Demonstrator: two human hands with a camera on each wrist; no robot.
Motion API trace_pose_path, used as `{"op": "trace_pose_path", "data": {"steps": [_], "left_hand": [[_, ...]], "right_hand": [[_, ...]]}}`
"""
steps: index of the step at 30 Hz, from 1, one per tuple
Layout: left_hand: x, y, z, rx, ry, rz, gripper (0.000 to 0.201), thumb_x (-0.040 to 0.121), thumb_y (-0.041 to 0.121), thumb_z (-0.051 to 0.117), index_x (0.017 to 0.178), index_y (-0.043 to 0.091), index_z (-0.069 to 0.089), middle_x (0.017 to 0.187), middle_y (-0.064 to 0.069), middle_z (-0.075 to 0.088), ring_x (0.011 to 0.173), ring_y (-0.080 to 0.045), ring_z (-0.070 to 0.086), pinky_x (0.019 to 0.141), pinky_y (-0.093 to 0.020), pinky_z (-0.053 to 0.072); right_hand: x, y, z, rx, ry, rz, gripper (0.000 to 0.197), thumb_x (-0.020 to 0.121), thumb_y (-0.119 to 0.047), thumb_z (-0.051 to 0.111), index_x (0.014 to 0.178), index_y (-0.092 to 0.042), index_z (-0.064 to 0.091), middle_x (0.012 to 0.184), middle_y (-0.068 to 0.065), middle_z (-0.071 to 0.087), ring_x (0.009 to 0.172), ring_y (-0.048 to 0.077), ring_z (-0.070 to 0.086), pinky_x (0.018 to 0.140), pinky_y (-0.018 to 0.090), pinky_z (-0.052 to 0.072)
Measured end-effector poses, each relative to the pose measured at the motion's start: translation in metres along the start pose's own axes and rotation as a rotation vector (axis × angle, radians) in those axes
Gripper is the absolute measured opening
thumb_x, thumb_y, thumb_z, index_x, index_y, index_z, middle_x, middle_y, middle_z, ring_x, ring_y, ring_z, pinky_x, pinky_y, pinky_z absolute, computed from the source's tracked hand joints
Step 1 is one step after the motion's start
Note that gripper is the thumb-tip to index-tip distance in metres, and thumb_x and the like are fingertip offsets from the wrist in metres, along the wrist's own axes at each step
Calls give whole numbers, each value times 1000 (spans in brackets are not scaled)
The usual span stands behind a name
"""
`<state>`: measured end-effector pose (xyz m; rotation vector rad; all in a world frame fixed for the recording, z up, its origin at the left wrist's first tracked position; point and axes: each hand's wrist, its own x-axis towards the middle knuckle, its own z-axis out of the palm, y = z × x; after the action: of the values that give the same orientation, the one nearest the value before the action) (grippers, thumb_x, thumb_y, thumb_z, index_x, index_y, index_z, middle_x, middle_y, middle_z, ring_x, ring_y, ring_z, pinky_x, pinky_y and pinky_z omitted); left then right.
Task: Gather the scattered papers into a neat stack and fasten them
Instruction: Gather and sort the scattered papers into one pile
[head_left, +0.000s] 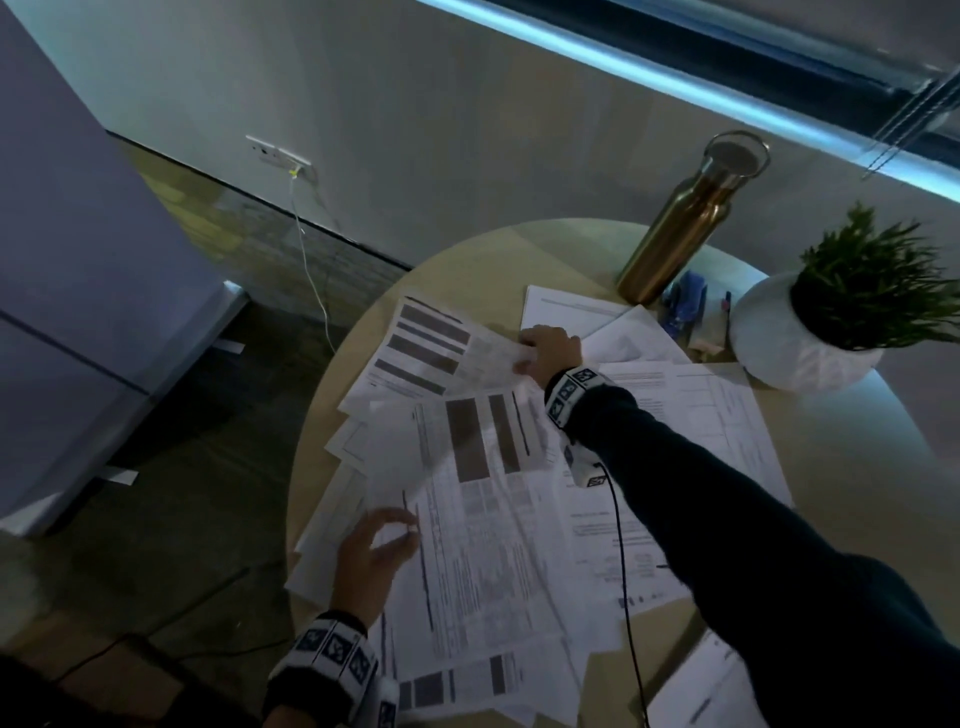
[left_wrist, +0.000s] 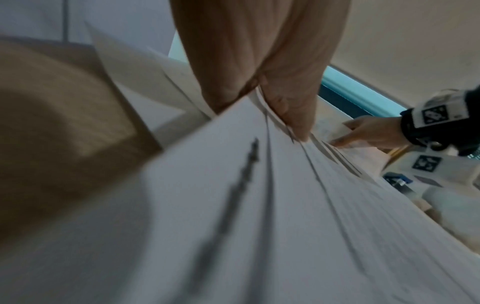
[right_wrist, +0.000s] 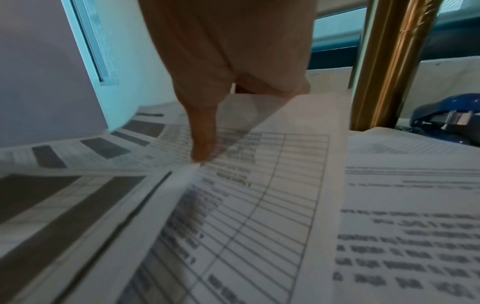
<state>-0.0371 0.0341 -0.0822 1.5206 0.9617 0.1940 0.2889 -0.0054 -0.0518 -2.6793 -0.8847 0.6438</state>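
Observation:
Several printed sheets lie fanned and overlapping across a round wooden table. My left hand is at the table's near left, thumb and fingers pinching the left edge of a large tabled sheet. Farther back, my right hand pinches the lifted right edge of a sheet with grey bars; one finger points down onto it in the right wrist view. A blue stapler lies behind the papers, beside the bottle and right of my right hand.
A gold metal bottle stands at the back of the table. A white pot with a green plant sits at the right, a pen beside it. More sheets lie at the near right edge. A cable runs from my right wrist.

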Motion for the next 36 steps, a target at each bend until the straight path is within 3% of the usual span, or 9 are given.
{"op": "trace_pose_path", "data": {"steps": [2, 9, 13, 16, 20, 24, 30, 32, 36], "left_hand": [[-2, 1, -2, -27, 74, 9, 30, 76, -4, 68, 84, 23, 58, 95, 2, 61, 88, -13, 59, 62, -14, 46], [-13, 17, -10, -37, 153, -42, 95, 72, 1, 75, 143, 21, 15, 129, 5, 33, 114, -16, 37, 89, -39, 36], [-8, 29, 16, -164, 8, -127, 58, 82, 4, 66, 133, 13, 42, 125, -4, 52, 111, -20, 50, 91, -36, 41], [-2, 24, 34, 54, -84, -64, 38, 83, 21, 66, 118, 14, 56, 122, -14, 54, 111, -26, 53, 98, -44, 44], [-4, 14, 53, 300, -146, -51, 54, 82, 32, 55, 128, 5, 47, 136, -22, 38, 125, -39, 38, 108, -50, 33], [-26, 50, 58, 155, -144, 47, 50, 97, 22, 44, 142, 6, 29, 146, -9, 33, 137, -29, 31, 106, -24, 21], [-45, 94, 39, -69, -6, 300, 61, 90, 32, 54, 140, 24, 20, 145, 8, 38, 132, -19, 39, 106, -21, 38], [-47, 99, 45, -141, -34, 276, 75, 87, 8, 60, 137, 31, 8, 126, 33, 26, 120, -3, 37, 86, 4, 36], [-39, 84, 55, -139, -5, 231, 82, 85, 7, 62, 146, 21, 10, 138, 22, 24, 123, 2, 36, 87, 7, 31]], "right_hand": [[-13, 7, -6, 143, 67, 1, 11, 80, -4, 55, 80, -15, 58, 88, 12, 62, 88, 31, 60, 74, 38, 49], [-122, 55, -5, 264, -5, 199, 23, 88, -7, 53, 108, 4, 60, 111, 26, 63, 106, 40, 58, 87, 42, 43], [-203, 62, 31, 722, 3, 344, 11, 82, -13, 53, 84, -10, 64, 83, 15, 66, 79, 28, 61, 76, 47, 53], [-245, 54, 48, 1051, 25, 490, 22, 92, -18, 49, 80, -16, 67, 77, 1, 70, 78, 24, 64, 63, 24, 55], [-264, 58, 63, 1093, 102, 441, 35, 88, -34, 60, 110, -7, 60, 106, 9, 67, 99, 25, 63, 84, 39, 52], [-269, 53, 55, 844, 270, 246, 19, 80, 0, 65, 97, 2, 59, 93, 13, 66, 87, 23, 60, 75, 32, 46], [-282, 34, 21, 1080, 590, -13, 37, 86, -4, 62, 121, -13, 53, 116, -7, 62, 112, 12, 58, 92, 24, 51], [-282, 29, 25, 1089, 586, 17, 44, 88, -4, 59, 130, -12, 45, 122, -14, 56, 115, 6, 54, 96, 19, 47], [-274, 24, 31, 1097, 406, 34, 42, 96, -9, 46, 132, -24, 33, 118, -24, 48, 102, -26, 47, 85, -1, 40]]}}
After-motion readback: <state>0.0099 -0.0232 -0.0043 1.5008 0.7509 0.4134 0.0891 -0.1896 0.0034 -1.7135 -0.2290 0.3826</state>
